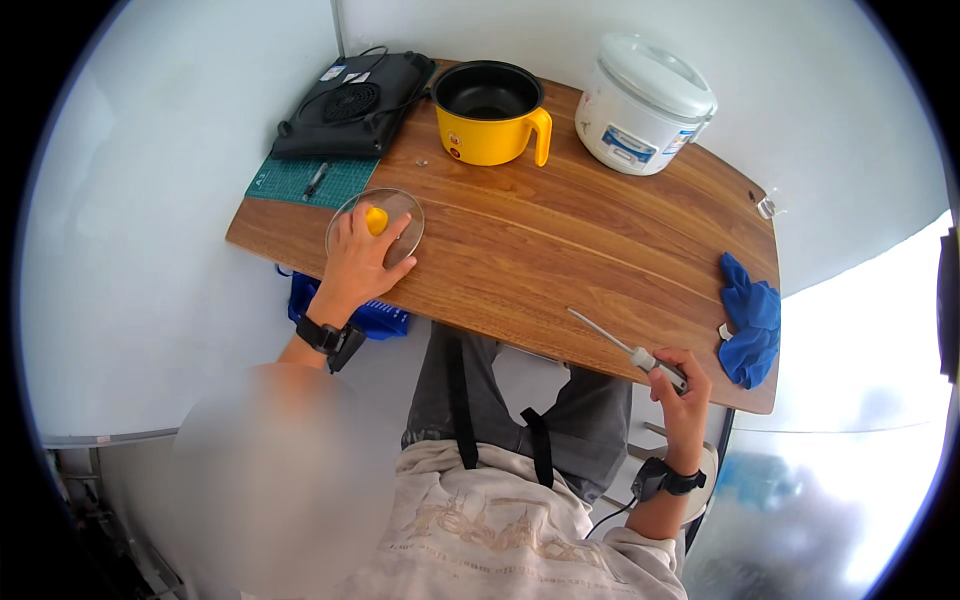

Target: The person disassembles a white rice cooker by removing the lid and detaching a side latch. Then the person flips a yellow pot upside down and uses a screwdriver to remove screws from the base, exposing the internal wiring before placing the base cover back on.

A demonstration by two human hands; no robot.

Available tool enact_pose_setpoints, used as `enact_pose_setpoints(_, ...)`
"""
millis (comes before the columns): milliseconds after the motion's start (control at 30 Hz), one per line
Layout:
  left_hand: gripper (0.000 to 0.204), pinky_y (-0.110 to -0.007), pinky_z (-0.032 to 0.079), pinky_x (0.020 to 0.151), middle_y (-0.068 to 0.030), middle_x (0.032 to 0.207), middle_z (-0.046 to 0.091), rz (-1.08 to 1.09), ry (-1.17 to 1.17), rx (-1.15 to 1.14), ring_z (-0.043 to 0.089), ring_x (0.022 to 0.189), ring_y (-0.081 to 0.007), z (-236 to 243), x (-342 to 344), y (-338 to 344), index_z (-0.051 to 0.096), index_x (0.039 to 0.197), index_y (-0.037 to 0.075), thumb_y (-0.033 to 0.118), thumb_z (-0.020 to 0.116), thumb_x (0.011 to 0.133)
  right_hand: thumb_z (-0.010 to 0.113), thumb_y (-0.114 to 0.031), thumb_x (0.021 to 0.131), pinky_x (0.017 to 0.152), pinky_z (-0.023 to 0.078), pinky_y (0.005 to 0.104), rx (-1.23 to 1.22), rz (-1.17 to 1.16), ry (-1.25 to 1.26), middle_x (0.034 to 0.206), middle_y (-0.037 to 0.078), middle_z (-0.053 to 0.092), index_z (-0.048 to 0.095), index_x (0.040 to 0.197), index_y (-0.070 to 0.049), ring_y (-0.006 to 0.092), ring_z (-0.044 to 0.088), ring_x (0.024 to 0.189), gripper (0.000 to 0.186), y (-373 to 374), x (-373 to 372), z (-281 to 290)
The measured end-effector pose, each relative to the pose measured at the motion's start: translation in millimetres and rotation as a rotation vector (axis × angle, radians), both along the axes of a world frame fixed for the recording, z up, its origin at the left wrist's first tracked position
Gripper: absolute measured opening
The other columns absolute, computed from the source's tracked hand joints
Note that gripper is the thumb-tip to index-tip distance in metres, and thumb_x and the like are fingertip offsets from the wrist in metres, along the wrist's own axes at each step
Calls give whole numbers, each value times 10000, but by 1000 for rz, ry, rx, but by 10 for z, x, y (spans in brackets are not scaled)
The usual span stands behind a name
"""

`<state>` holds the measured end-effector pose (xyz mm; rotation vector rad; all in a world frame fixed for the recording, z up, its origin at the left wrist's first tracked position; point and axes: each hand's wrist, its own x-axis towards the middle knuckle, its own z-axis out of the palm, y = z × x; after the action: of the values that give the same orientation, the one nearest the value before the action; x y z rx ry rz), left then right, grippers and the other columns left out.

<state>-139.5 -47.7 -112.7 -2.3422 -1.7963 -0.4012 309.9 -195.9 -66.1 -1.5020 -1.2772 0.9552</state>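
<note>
My left hand [362,255] lies over a round glass lid [404,205] with a metal rim at the table's left front. Its fingers are spread around the lid's yellow knob [376,221], with the thumb apart on the right. My right hand [685,400] is closed around the grey handle of a screwdriver [642,358]. The screwdriver's long thin shaft points up and left over the front edge of the table. Beyond the lid stands a yellow electric pot [488,147], uncovered, its dark inside showing and its handle turned to the right.
A black appliance [350,105] with a round vent and cord lies at the back left, partly over a green cutting mat [285,182] bearing a pen [316,180]. A white rice cooker [640,105] stands at the back right. A blue cloth [750,320] lies at the right edge.
</note>
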Motion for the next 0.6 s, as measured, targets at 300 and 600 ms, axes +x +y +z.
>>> enact_pose_setpoints(300, 604, -539, 390, 1080, -225, 1401, 372, 12, -58, -46, 401, 1265, -432, -53, 24, 16, 582, 1409, 249, 353, 777, 846, 764, -112, 886, 737, 454, 231, -17, -5, -9, 953, 23, 665, 679, 1077, 11, 83, 571, 828, 242, -6, 13, -72)
enact_pose_setpoints(600, 580, -528, 403, 1057, -211, 1386, 396, 3, -61, -80, 417, 1240, -420, -11, 14, 21, 596, 1402, 236, 362, 765, 862, 766, -128, 885, 801, 460, 248, -35, -16, -26, 937, 26, 673, 686, 1072, 13, 96, 580, 873, 248, -28, 26, -108)
